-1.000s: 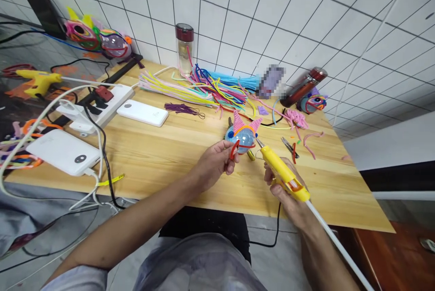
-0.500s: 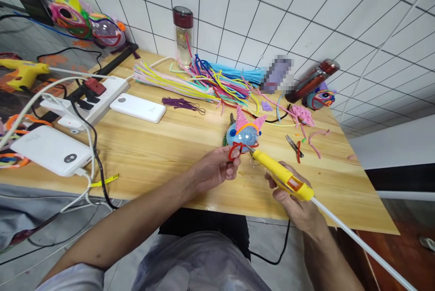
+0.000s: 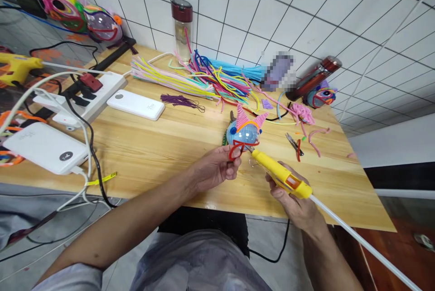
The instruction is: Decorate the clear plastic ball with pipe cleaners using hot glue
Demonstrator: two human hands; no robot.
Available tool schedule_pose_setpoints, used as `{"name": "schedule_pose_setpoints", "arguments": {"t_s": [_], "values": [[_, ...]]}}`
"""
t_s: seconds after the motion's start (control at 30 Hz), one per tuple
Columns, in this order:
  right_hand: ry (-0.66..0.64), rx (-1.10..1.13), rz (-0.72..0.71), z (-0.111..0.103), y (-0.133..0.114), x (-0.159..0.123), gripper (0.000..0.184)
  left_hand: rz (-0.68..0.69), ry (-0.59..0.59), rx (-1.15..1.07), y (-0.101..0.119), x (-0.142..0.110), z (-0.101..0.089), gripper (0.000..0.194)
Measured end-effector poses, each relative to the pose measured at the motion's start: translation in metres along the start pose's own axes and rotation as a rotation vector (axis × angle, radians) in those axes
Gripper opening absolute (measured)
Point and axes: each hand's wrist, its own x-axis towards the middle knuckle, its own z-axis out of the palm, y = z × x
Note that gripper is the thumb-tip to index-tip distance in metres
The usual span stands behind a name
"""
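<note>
Yellow glue gun slanted, nozzle beside blue ball.

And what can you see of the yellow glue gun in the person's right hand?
The glue gun has a yellow, plastic-looking body with a reddish-orange opening near its back, and a grey, metal-looking nozzle. A long whitish stick juts from its rear. The right hand grips it, mostly hiding the handle. It points forward and to the person's left, its tip close to the red strip at the blue ornament; whether they touch is unclear, and no glue can be made out.
</note>
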Motion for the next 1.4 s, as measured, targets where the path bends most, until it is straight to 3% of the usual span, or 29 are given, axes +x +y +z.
{"name": "schedule_pose_setpoints", "arguments": {"t_s": [0.33, 0.73, 1.17, 1.4], "values": [[-0.026, -0.056, -0.088, 0.001, 0.002, 0.005, 0.029, -0.007, -0.015, -0.003, 0.002, -0.001, 0.001, 0.032], [-0.015, -0.085, -0.075, 0.002, -0.001, 0.010, 0.038, 0.004, -0.016, 0.013, 0.002, -0.001, 0.000, 0.030], [-0.003, -0.057, 0.045, 0.002, 0.007, 0.009, 0.043, 0.008, 0.015, 0.009, 0.002, 0.000, 0.000, 0.033], [-0.008, -0.074, 0.002, 0.002, 0.007, 0.010, 0.040, 0.014, 0.012, 0.013, 0.002, 0.001, -0.001, 0.035]]}}
